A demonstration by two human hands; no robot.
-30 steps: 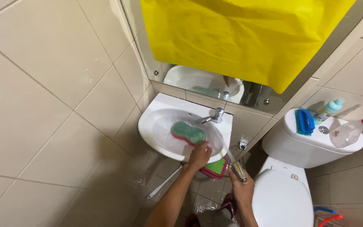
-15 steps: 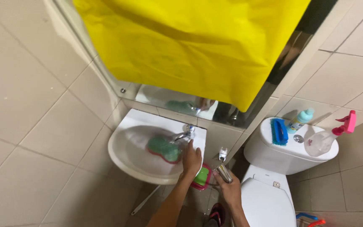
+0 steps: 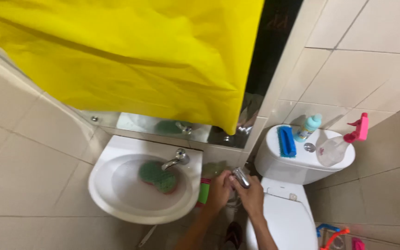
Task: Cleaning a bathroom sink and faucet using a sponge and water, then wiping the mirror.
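The metal spray nozzle [image 3: 240, 177] sits between the sink [image 3: 116, 194] and the toilet [image 3: 285, 222], low by the wall. The right hand [image 3: 252, 196] is clenched around it, and the left hand [image 3: 219, 190] closes on its front end, fingers curled. A green sponge [image 3: 157, 176] lies in the sink under the tap [image 3: 174, 159].
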